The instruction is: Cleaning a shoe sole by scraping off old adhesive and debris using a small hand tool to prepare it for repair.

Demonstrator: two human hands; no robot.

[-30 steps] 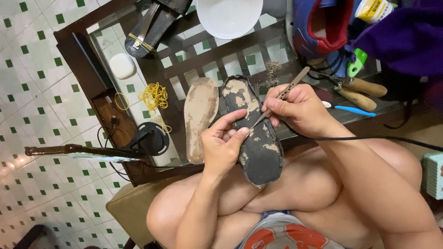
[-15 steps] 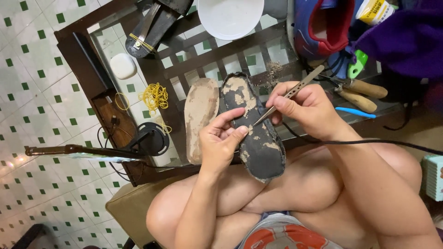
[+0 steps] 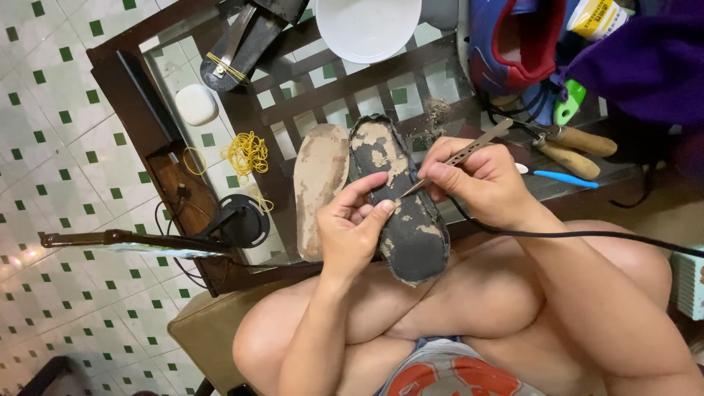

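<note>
Over green-dotted tiles, left hand [image 3: 353,229] grips patchy black sole [image 3: 402,198]; right hand [image 3: 478,180] pinches metal tool [image 3: 460,155].

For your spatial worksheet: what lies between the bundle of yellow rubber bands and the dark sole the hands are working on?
In the head view, a tan insole lies flat between the yellow rubber bands and the dark sole, close beside the sole.
</note>
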